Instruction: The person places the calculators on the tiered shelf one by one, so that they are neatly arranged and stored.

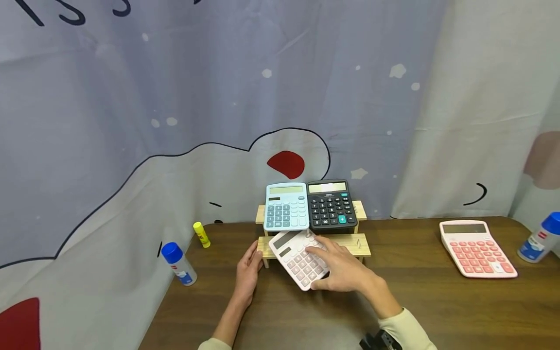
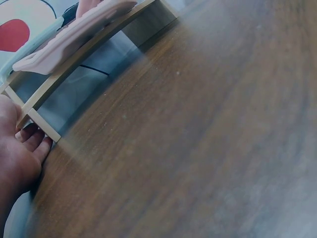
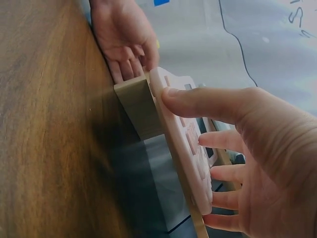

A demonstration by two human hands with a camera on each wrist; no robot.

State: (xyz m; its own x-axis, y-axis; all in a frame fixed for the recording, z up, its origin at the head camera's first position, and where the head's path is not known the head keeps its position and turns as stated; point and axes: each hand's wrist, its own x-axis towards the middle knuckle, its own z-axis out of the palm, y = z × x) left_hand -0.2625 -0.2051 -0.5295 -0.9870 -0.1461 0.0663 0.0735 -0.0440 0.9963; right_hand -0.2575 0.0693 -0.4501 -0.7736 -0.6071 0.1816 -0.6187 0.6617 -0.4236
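A two-tier wooden rack (image 1: 350,243) stands on the table. On its upper tier a light blue calculator (image 1: 286,206) and a black calculator (image 1: 331,204) lean side by side. My right hand (image 1: 343,265) grips a pale pink calculator (image 1: 302,260), thumb at its lower edge and fingertips over its keys. That calculator lies turned askew over the lower tier, its near corner past the front edge. At the rack's left end, my left hand (image 1: 248,272) holds the side frame; the left wrist view shows its fingers (image 2: 37,139) curled around there.
Farther right on the table lies another pink calculator (image 1: 479,248) with coral keys. A blue-capped white bottle (image 1: 533,243) stands beyond it. To the left are a similar bottle (image 1: 179,265) and a small yellow tube (image 1: 201,235). A printed curtain (image 1: 218,97) hangs behind the table.
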